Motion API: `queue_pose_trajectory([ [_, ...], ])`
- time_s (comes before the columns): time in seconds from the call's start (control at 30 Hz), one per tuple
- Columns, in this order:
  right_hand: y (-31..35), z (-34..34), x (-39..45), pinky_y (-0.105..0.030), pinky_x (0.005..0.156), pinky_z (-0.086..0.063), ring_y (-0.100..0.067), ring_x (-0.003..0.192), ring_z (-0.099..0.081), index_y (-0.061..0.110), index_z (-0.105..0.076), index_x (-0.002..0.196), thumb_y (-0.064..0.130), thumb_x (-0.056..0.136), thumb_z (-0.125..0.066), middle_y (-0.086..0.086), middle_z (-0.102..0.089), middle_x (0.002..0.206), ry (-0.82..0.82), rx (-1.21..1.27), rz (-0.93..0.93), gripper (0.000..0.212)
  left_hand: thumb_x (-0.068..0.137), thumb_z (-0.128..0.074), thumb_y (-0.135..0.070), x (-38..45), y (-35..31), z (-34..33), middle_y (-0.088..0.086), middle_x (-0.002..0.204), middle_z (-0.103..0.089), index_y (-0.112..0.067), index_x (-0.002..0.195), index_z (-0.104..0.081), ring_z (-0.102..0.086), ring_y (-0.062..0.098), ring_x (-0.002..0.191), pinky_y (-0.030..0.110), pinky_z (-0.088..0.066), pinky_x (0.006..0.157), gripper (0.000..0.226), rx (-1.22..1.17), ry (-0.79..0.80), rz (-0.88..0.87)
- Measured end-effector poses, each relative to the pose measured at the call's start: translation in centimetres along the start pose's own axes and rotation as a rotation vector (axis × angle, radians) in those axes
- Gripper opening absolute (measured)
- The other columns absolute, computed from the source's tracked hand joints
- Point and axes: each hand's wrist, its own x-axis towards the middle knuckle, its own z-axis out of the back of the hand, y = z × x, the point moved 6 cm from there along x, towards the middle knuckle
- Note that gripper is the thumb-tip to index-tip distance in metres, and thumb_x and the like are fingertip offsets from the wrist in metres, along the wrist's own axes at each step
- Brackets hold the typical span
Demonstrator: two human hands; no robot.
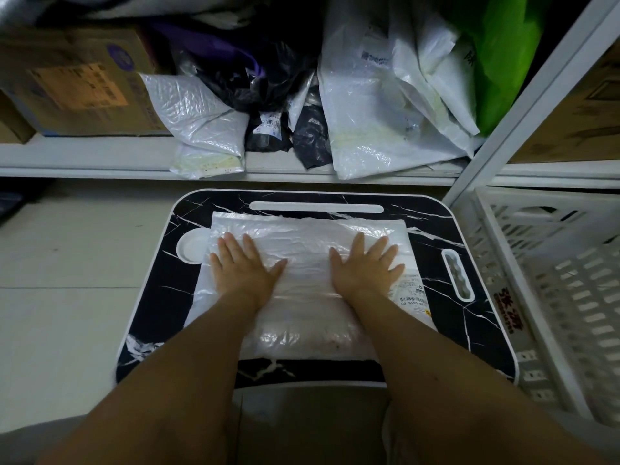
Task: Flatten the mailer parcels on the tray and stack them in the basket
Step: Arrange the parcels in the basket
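A white bubble mailer parcel (308, 250) lies flat on the black marble-patterned tray (436, 330), with a shipping label at its right edge. My left hand (243, 266) presses down on the parcel's left part with fingers spread straight. My right hand (364, 268) presses on its right part the same way. The white slatted basket (550, 283) stands right of the tray; what little of its inside shows holds no parcels.
A low white shelf (100, 156) runs behind the tray, holding a cardboard box (77, 85), white mailers (201, 129), black bags (268, 95), large white bags (385, 105) and a green bag (496, 62). A white shelf post (523, 105) rises beside the basket. Pale floor lies to the left.
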Motion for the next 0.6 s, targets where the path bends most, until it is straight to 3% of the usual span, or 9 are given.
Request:
queue_pose_trajectory([
  [0.1,-0.9,1.6,0.0,-0.057,0.118,-0.003,-0.034,0.148,0.009,0.022,-0.003,0.155,0.049,0.100,-0.026,-0.015,0.008,0.161,0.054,0.072,0.047,0.065,0.098,-0.021,-0.055,-0.5,0.2,1.0,0.024,0.156,0.007,-0.001,0.150,0.002,0.006,0.035,0.146,0.043,-0.006,0.120,0.079,-0.051,0.039,0.010],
  [0.17,-1.1,2.5,-0.9,-0.060,0.116,-0.005,-0.032,0.148,0.007,0.021,-0.005,0.155,0.040,0.100,-0.029,-0.014,0.004,0.162,0.056,0.064,0.019,0.063,0.101,-0.026,-0.040,-1.4,-1.5,2.1,0.023,0.157,0.004,-0.003,0.151,-0.006,0.003,0.036,0.146,0.046,-0.009,0.119,0.065,-0.009,0.047,-0.024],
  [0.33,1.0,2.4,-6.9,-0.069,0.109,0.004,-0.039,0.147,0.010,0.035,-0.011,0.153,0.056,0.096,-0.023,-0.012,0.002,0.162,-0.054,-0.026,0.038,0.061,0.094,-0.014,-0.063,-7.1,-5.6,2.2,0.010,0.158,0.019,-0.034,0.150,0.006,0.016,0.041,0.143,0.068,0.000,0.108,0.067,-0.025,0.136,-0.054],
  [0.47,-0.2,-0.3,-10.6,-0.072,0.107,0.006,-0.041,0.145,0.013,0.037,-0.010,0.153,0.059,0.096,-0.017,-0.012,0.004,0.162,-0.046,-0.013,0.074,0.061,0.089,-0.007,-0.069,-10.8,-4.5,-0.5,0.008,0.157,0.023,-0.039,0.148,0.013,0.018,0.043,0.142,0.071,-0.002,0.106,0.069,-0.034,0.155,0.012],
  [0.6,-1.5,-1.9,-12.3,-0.071,0.107,0.005,-0.039,0.145,0.016,0.037,-0.002,0.153,0.060,0.096,-0.014,-0.010,0.007,0.162,-0.133,-0.021,0.137,0.062,0.090,-0.002,-0.068,-12.8,-3.7,-2.6,0.009,0.157,0.021,-0.037,0.148,0.015,0.018,0.042,0.142,0.071,-0.001,0.106,0.068,-0.075,0.009,-0.027],
])
